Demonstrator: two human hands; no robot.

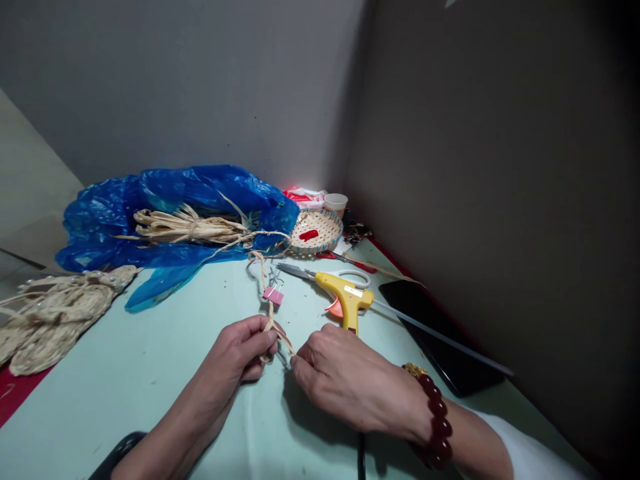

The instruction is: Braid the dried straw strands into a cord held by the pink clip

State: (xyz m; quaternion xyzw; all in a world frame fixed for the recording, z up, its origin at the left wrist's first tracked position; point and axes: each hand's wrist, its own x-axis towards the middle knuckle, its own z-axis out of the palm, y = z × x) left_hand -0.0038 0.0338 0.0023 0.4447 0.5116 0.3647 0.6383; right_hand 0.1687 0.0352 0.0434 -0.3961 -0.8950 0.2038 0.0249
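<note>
Between my two hands runs a thin pale plaited straw cord [271, 312]. My left hand [244, 347] pinches it where the strands part, thumb on top. A strand slants down to the right into the closed fingers of my right hand [345, 377], which wears a dark red bead bracelet [439, 420]. Just beyond my fingers a pink binder clip [273, 295] grips the cord, and the cord curls on behind it. A yellow glue gun [345, 293] with a long clear glue stick [440, 337] lies beyond my right hand.
A blue plastic bag [220, 187] holds a bundle of dry straw [190, 228] at the back. Scissors [295, 271] lie partly under the glue gun. A woven basket [325, 233], a paper cup [336, 202] and a black phone-like slab [440, 333] stand near the wall. Woven straw soles [55, 320] lie left.
</note>
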